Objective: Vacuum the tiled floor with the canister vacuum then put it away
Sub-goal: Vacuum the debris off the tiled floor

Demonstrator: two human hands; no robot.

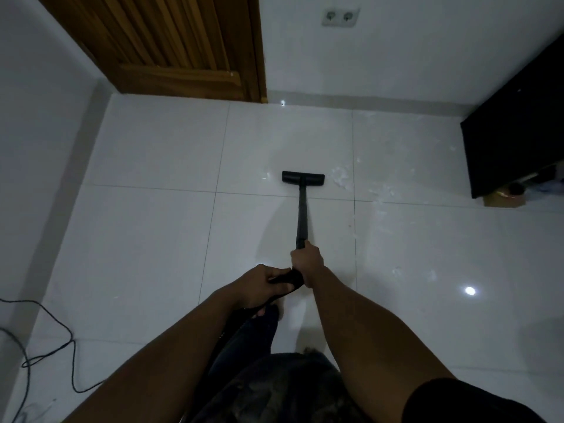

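Head view: two hands steer one vacuum wand [302,215] across the tiled floor [152,233]. The right hand [306,264] has its fingers clamped on the wand, and the left hand [259,285] has its fingers curled round the hose [287,279] just behind. One floor head [303,177] sits flat beside white scraps [341,178].

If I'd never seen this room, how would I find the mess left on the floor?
Start at the wooden door on the far wall and come down the tiled floor to the black vacuum head. Just right of it lies a patch of white scraps, duller and rougher than the glossy tiles around it.
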